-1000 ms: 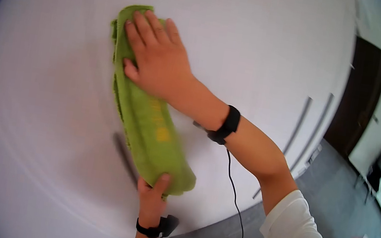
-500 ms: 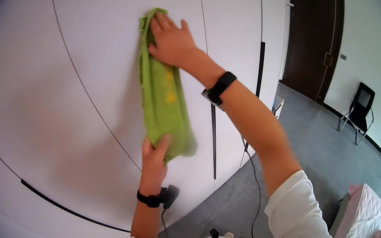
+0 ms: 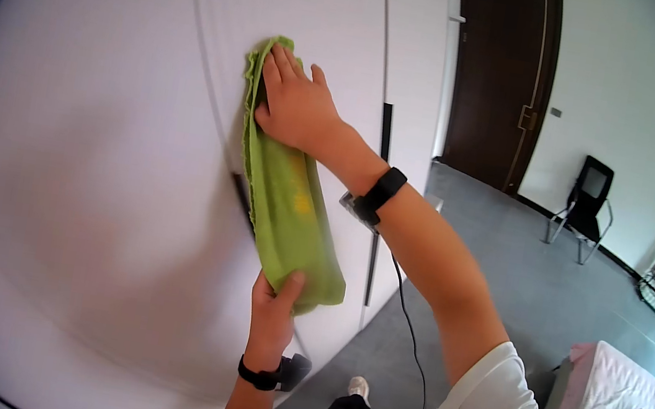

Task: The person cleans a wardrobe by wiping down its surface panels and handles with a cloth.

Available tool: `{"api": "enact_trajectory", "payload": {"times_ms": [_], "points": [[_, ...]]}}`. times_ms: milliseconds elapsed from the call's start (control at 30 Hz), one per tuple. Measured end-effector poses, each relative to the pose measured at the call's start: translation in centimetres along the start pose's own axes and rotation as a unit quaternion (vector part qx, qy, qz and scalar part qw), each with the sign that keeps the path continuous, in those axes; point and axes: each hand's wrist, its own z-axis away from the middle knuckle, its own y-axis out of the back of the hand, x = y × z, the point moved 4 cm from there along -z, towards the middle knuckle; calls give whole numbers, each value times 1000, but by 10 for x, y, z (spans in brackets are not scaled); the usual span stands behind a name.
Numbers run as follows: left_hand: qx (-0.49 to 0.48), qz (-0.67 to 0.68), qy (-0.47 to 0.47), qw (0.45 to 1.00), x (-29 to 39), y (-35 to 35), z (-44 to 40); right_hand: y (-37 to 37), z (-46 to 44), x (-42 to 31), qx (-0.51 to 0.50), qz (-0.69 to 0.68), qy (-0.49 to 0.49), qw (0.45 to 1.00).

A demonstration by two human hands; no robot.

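Note:
A green cloth (image 3: 283, 215) with yellow lettering hangs lengthwise against a white wardrobe door (image 3: 121, 114). Flat on the cloth's upper end lies my right hand (image 3: 299, 103), fingers stretched out and thumb apart, pressing it to the door. Lower down, my left hand (image 3: 273, 315) pinches the cloth's bottom end between thumb and fingers. A black band circles each wrist. The fingertips of my left hand are partly hidden behind the cloth.
Dark handle strips (image 3: 385, 141) run along the wardrobe doors. A black cable (image 3: 412, 344) trails down to the grey floor (image 3: 479, 236). Farther off are a brown door (image 3: 494, 81), a black chair (image 3: 591, 197) and a bed (image 3: 612, 399) with pink bedding.
My view has shifted to the right along the wardrobe, and a shoe now shows below. Both hands and the cloth sit slightly lower in view, with the same hold on it.

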Motion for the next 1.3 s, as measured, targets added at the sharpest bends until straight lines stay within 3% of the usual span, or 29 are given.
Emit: {"api": "enact_trajectory", "payload": {"times_ms": [133,467,633,700,733,1033,1167,1233,1300], "points": [[-25,61,-24,997,-27,-38,-50,-8,-17,65,26,52,32,998],[-138,54,-66,987,-63,-121,-180,-12,-65,227,123,117,39,985],[-144,37,-15,989,-116,-137,-220,-31,-54,262,140,126,62,980],[-155,7,-12,988,-126,-133,-235,-42,-54,262,204,70,157,964],[-151,-32,4,988,-128,-133,-238,-36,-54,261,135,79,131,979],[-91,-121,-90,984,-165,-159,-289,-81,-51,320,191,-19,150,970],[8,-111,-54,992,-187,-167,-306,-89,-38,365,279,-104,114,948],[117,-135,-132,975,-190,-172,-310,-92,-32,385,217,-199,84,952],[157,-127,-129,971,-198,-179,-312,-77,-11,387,148,-267,119,945]]}}
